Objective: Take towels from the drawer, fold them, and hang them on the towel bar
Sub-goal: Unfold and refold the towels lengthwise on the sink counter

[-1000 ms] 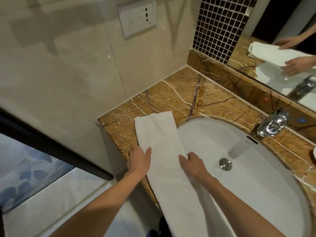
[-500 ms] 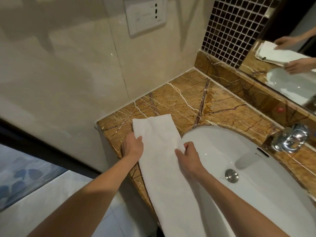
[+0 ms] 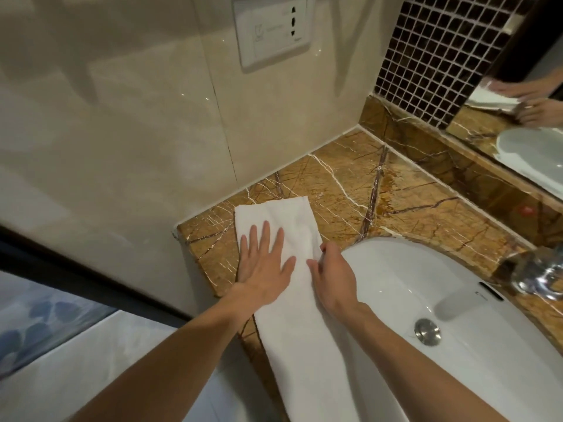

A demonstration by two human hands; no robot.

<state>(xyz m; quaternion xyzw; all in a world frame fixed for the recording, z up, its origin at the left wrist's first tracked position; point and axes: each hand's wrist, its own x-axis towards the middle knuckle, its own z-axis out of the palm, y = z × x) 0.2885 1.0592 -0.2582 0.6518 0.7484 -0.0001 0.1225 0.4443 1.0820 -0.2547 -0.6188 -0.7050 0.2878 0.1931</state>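
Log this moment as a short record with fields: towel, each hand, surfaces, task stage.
towel: white, folded into a long strip; far end on the counter, near end runs off the front edge
left hand: flat on the towel, fingers spread
right hand: curled, pinches the towel's right edge beside the sink
surfaces: brown veined marble counter, white sink
stage: folding; towel bar not in view

Counter (image 3: 350,190): brown marble, white veins, fitted into the wall corner in front of me. One white towel (image 3: 292,315) lies directly on it, folded into a long strip, far end flat at 12 o'clock, near end running out of view at 6. White sink (image 3: 457,284) sits just beside it at 3 o'clock; chrome faucet (image 3: 539,275) stands beyond.
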